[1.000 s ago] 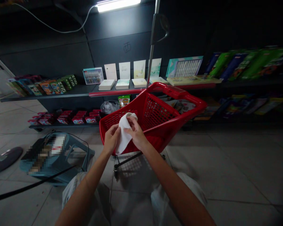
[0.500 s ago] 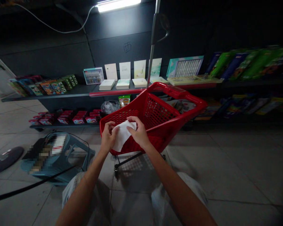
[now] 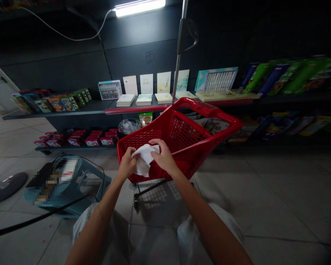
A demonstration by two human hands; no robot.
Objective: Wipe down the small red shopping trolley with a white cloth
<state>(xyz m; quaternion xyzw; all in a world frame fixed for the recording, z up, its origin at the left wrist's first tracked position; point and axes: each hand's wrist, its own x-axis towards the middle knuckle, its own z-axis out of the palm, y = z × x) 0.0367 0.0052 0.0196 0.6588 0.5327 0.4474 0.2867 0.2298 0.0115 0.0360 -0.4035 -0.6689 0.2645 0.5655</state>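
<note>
Between my hands hangs a thin white cloth or wipe (image 3: 143, 156), its lower edge loose and creased. My left hand (image 3: 127, 163) pinches it at its left edge, and my right hand (image 3: 163, 157) grips the right edge between thumb and fingers. Both hands are in front of the near side of a red plastic shopping cart (image 3: 194, 156); whether the cloth touches the cart I cannot tell. The cart's handle (image 3: 206, 108) points to the upper right.
Behind the cart runs a dark shelf (image 3: 91, 108) with books (image 3: 125, 99), boxes and green bags (image 3: 257, 77). Red packs (image 3: 93, 138) fill the lower shelf. A blue plastic stool (image 3: 85, 173) bearing blurred items stands at left. A metal pole (image 3: 177, 70) rises behind the cart.
The cloth has been drawn up and bunched a little, its lower end shifting right. My left hand has come slightly right; the right hand has barely moved.
</note>
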